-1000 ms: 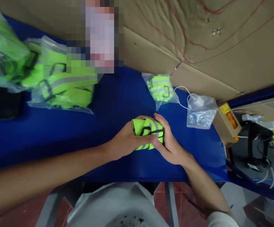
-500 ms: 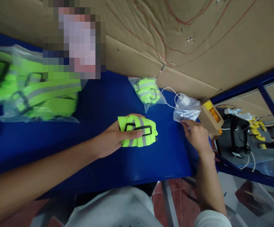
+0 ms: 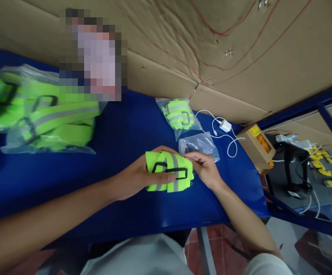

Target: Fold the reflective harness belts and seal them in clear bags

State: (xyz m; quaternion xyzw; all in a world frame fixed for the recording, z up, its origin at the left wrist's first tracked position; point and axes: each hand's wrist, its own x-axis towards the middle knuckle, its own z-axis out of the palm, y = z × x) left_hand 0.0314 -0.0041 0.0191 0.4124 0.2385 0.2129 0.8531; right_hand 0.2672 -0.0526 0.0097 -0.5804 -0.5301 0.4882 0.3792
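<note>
My left hand (image 3: pixel 137 173) is closed around a folded reflective belt (image 3: pixel 170 168), bright yellow-green with grey stripes and black buckles. The thumb lies across its front, and the other fingers are mostly hidden behind it. My right hand (image 3: pixel 206 170) pinches the edge of a clear plastic zip bag (image 3: pixel 199 144), which looks flat. Its fingertips come close to the right side of the belt; whether they touch it I cannot tell. Just behind the bag lies a similar belt packed in a clear bag (image 3: pixel 180 114).
Larger bags of reflective belts (image 3: pixel 65 122) lie on the left of the blue table (image 3: pixel 120 133). A white charger with its cable (image 3: pixel 225 125) and a cardboard box (image 3: pixel 256 149) stand at the right. Cardboard sheeting (image 3: pixel 234 88) rises behind; a pixelated patch covers the upper left.
My right hand has moved left from beside the cardboard box, bringing the plastic bag off the white charger and close to the belt. My left hand keeps its hold on the belt.
</note>
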